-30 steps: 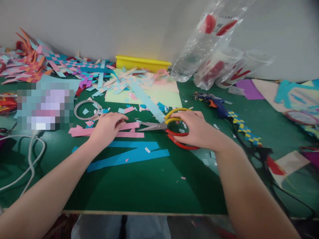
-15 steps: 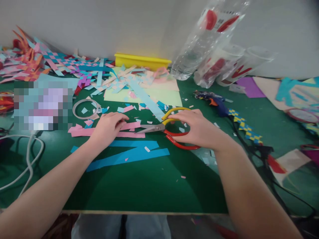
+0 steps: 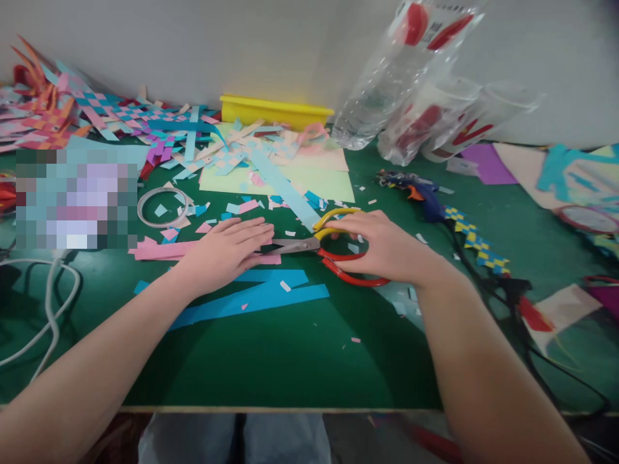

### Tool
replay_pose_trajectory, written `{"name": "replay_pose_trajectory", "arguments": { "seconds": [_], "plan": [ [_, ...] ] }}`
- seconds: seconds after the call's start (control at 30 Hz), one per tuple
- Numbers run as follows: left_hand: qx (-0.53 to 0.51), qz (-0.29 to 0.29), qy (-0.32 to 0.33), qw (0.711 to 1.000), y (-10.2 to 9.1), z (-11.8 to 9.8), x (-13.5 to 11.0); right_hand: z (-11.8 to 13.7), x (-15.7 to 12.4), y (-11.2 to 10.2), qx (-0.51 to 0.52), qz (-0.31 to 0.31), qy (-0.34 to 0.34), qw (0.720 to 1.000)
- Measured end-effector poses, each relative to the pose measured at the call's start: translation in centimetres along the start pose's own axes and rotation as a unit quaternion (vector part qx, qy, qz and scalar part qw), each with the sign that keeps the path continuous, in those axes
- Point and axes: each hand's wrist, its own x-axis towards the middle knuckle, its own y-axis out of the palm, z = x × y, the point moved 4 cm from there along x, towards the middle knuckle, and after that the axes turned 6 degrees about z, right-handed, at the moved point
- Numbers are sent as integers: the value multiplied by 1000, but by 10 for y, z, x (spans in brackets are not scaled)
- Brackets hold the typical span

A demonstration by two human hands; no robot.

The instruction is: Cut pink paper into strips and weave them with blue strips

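Observation:
Scissors [image 3: 305, 244] with one yellow and one red handle lie low over the green table, blades pointing left and slightly apart. My right hand [image 3: 374, 241] has its fingers in the handle loops. My left hand [image 3: 231, 251] lies flat with fingers stretched over pink paper strips [image 3: 162, 250], its fingertips close to the blade tips. Whether the blades touch the paper is hidden under the fingers. Just in front of that hand, blue paper strips [image 3: 256, 303] rest on the table, with small scraps on top of them.
A roll of tape [image 3: 139, 207] sits left among scraps. Woven paper strips [image 3: 130, 119] pile up behind, beside a yellow tray-like piece [image 3: 275, 113]. Wrapped plastic cups [image 3: 425, 122] lean on the wall. A blue glue gun [image 3: 428, 203] with a dark cord lies right; a white cable [image 3: 53, 303] curls left.
My left hand has slid right along the pink strips, and its curled fingers have straightened out flat. The right hand and the scissors have hardly moved. The view has shifted slightly.

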Motion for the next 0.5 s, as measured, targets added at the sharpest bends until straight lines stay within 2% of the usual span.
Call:
{"name": "replay_pose_trajectory", "arguments": {
  "seconds": [0.17, 0.5],
  "plan": [
    [21, 67, -7, 998, 9, 4, 0, -1, 1, 0, 1, 8, 6, 1000],
    [2, 55, -3, 998, 10, 5, 0, -8, 0, 2, 9, 12, 21, 1000]
  ]
}}
